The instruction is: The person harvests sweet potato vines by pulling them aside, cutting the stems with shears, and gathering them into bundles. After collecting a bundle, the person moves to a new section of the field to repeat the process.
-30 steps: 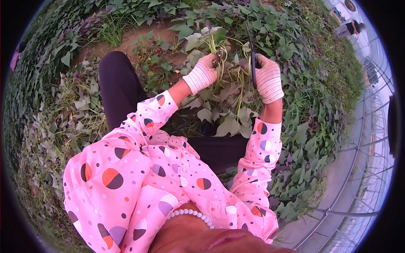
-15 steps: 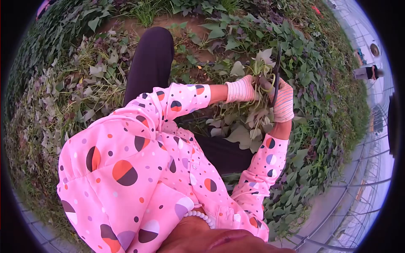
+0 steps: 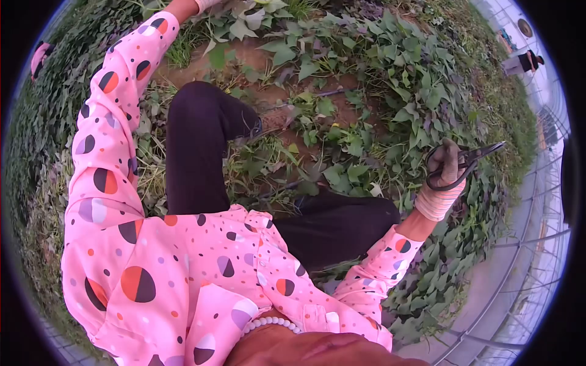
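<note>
Your right hand [image 3: 447, 168] has its fingers curled around the handles of the black scissors [image 3: 488, 149], whose blades point outward over the leaves, near the right edge of the plant bed. Your left hand [image 3: 208, 5] is mostly cut off at the top of the view, so I cannot tell if it is spread or pinching. Just beside it are some pale leaves [image 3: 241, 27]; I cannot tell if you hold them. Brown soil [image 3: 244, 56] shows past your knee [image 3: 198, 100], with short stems and small leaves about it, so that part looks thinned out. Limp, tangled vines [image 3: 152, 174] lie to the left of your leg. Thick green vines [image 3: 442, 268] fill the right side, next to the grey path [image 3: 488, 268]. That side looks uncut, so I judge the bed only partly thinned.
</note>
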`<state>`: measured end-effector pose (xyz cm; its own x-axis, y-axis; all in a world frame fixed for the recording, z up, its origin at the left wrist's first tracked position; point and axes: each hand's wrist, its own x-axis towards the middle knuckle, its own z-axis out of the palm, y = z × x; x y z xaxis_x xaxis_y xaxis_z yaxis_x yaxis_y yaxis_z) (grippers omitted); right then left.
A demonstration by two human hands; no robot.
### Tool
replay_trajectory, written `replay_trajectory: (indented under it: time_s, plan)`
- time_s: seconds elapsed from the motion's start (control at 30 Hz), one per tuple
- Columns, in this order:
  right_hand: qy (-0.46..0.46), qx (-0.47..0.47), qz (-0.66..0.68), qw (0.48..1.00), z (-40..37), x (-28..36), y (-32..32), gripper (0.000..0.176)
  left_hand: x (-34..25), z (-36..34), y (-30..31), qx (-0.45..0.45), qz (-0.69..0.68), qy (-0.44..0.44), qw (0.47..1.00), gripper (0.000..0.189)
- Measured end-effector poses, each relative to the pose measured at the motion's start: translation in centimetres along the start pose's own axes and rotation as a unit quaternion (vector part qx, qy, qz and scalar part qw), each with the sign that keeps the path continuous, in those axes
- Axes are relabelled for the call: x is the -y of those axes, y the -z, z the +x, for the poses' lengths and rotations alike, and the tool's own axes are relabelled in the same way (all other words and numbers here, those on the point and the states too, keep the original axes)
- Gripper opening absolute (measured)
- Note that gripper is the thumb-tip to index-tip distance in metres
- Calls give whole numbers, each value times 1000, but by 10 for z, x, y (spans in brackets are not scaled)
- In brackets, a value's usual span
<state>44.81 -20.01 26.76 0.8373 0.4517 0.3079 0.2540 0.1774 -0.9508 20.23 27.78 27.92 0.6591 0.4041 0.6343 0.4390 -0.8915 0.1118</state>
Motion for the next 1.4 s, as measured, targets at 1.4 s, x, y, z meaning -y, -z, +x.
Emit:
replay_trajectory:
  time_s: [1.4]
  plan:
    - [-498,486,-117,708,235,-519,-94,68,-91,-20,-536,367,-63,-18,928,30]
